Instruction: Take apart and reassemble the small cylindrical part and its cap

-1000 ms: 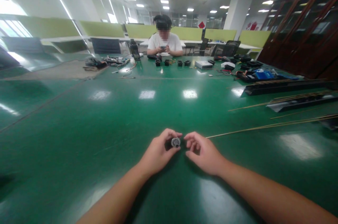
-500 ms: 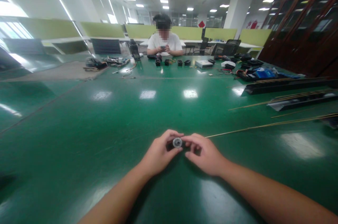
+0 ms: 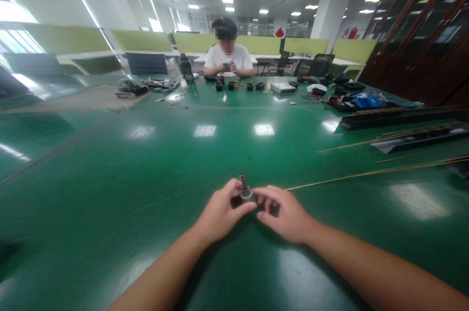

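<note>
My left hand point(image 3: 224, 211) is closed on a small dark metal part with a stepped, tapering stem point(image 3: 246, 193), thumb in front and fingers behind. Its narrow end points up, leaning slightly left, and the wide round base sits low between the fingers. Whether the base rests on the table cannot be told. My right hand point(image 3: 284, 213) is at the part's right side, half curled. Its index fingertip reaches the part, while the thumb stays apart below with a gap between them.
A green, glossy table point(image 3: 164, 155) spreads around my hands. Thin brass-coloured rods point(image 3: 351, 176) and dark metal channels point(image 3: 403, 142) lie at the right. Across the table a person point(image 3: 229, 59) holds a small object. Small black blocks point(image 3: 231, 86), cables and tools line the far side.
The metal part has tipped from showing its round end towards me to standing with its stem up. My left thumb has shifted slightly right; the right hand has hardly moved.
</note>
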A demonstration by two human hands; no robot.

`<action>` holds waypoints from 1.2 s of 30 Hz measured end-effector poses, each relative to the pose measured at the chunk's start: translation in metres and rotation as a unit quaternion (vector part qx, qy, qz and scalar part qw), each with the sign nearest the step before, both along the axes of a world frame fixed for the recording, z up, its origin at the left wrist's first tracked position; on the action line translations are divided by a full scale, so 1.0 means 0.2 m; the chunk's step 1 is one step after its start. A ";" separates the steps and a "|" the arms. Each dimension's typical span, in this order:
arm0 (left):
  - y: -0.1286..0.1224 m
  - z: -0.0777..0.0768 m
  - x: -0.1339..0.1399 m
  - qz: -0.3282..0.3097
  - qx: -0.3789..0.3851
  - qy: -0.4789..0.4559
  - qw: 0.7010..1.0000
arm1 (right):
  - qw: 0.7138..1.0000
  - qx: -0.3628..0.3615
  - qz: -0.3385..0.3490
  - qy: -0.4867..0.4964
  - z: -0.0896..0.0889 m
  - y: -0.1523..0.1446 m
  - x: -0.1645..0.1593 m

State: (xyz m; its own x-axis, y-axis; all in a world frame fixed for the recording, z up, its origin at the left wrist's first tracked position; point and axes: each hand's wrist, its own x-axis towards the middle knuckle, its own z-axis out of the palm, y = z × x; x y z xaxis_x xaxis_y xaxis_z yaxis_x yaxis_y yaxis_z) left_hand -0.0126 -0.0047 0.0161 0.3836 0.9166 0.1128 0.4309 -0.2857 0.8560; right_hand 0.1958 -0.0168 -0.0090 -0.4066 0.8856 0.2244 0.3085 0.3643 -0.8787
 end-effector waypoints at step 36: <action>0.00 -0.03 -0.01 -0.018 0.181 0.036 0.983 | 0.998 -0.040 -0.048 0.020 0.03 0.00 -0.01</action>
State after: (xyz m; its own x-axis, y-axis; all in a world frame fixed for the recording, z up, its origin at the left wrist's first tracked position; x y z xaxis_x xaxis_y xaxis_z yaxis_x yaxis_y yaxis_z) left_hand -0.0145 -0.0049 0.0099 0.4343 0.8071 0.3999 0.4702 -0.5818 0.6636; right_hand 0.1943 -0.0166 -0.0035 -0.3108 0.9360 0.1653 0.3036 0.2626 -0.9159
